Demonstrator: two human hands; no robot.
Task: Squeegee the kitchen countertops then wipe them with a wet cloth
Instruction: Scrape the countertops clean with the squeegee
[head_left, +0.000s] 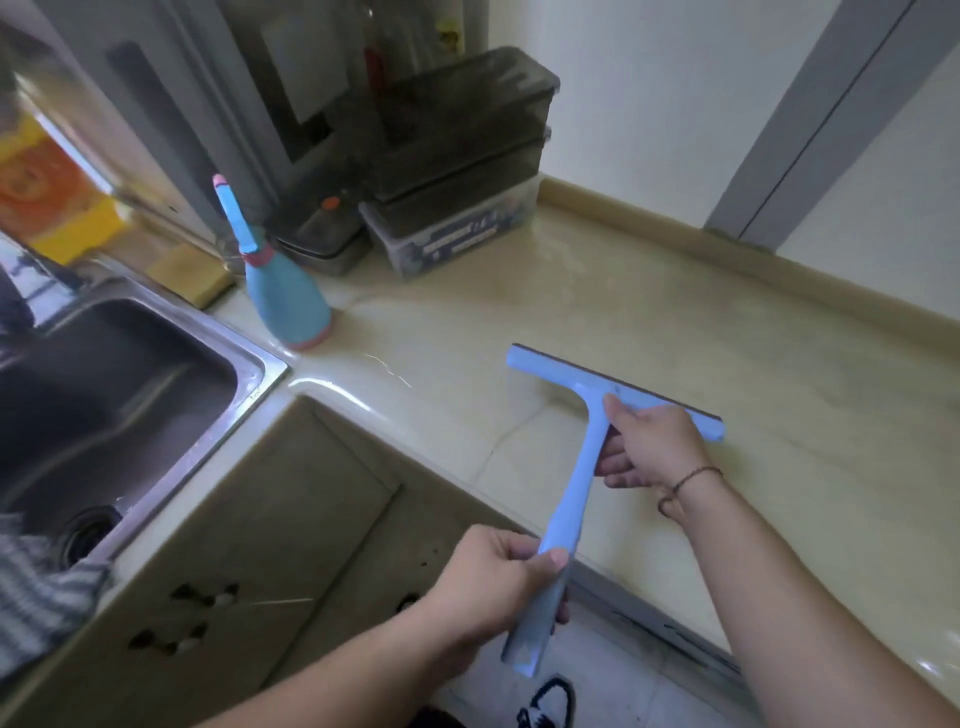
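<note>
A light blue squeegee (582, 441) lies with its dark rubber blade on the wet beige countertop (779, 374), its handle slanting back toward me. My left hand (498, 587) grips the lower end of the handle, out past the counter's front edge. My right hand (649, 441) holds the squeegee where the handle meets the head, with the fingers under it. A striped grey cloth (36, 597) hangs over the sink's near edge at the far left.
A steel sink (249, 358) is set into the counter at left. Beside it stand a blue and pink bottle (285, 301) and a yellow sponge (192, 275). Dark stacked plastic boxes (457, 156) fill the back corner. Cabinet doors (260, 545) are below.
</note>
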